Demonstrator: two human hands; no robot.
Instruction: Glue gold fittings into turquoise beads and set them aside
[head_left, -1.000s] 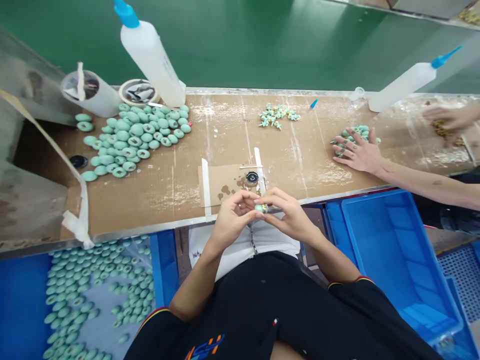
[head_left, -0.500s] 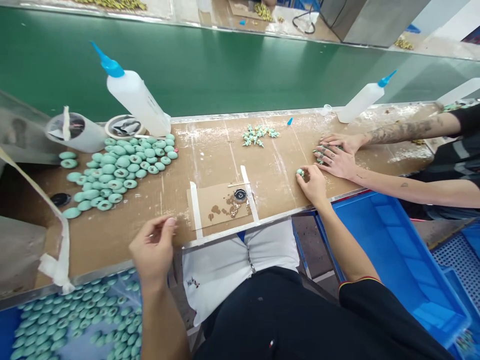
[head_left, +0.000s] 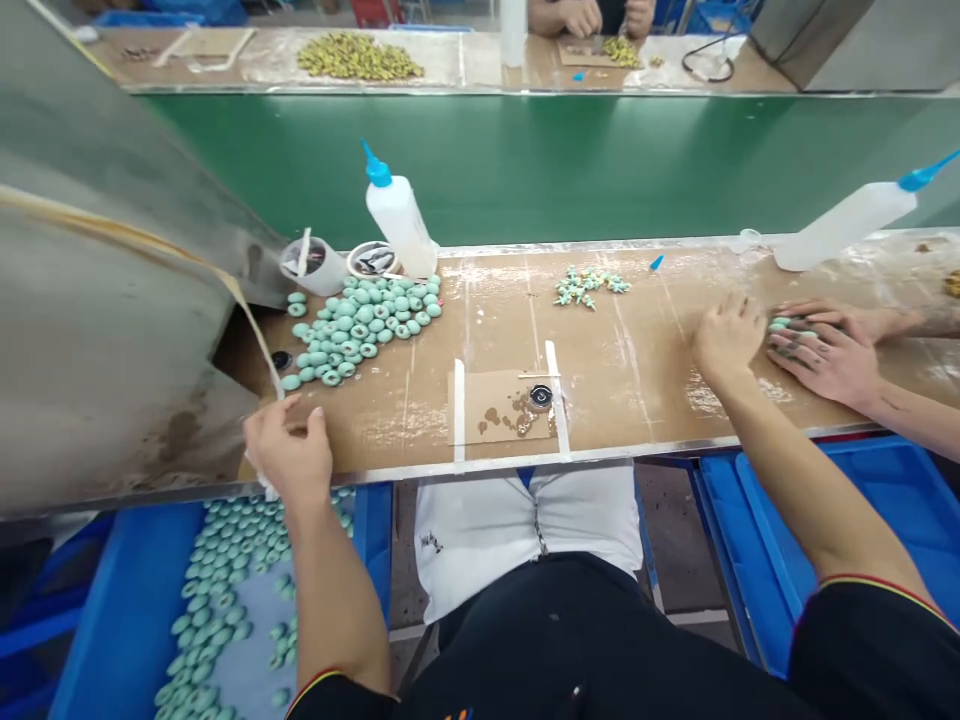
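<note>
**Bench check: both grips at the tabletop, no held part confirmed**

Head view: The left grip [head_left: 289,455] sits at the near edge of the tabletop [head_left: 645,385], fingers curled and thumb set apart. It is just beside the lower end of a tan strip [head_left: 255,335] that hangs from a grey metal hood [head_left: 97,300]. Whether it pinches the strip cannot be told. The forearm rises from below, bent toward the edge.

A loose pile of teal ovals [head_left: 360,330] lies on the tabletop, up and to the right of this grip. More teal ovals [head_left: 202,610] lie in a blue bin [head_left: 371,540] directly below it.

The right grip [head_left: 727,340] rests on the tabletop with the arm reaching forward and fingers gathered downward. Nothing shows in it, though a small item could be hidden. It is just beside a co-worker's hands [head_left: 821,350], spread over small teal pieces [head_left: 780,325].

Assessment: the ovals appear light, stiff and smooth, so they may slip or roll. Opposite sides between thumb and fingertip appear the safest hold.
</note>
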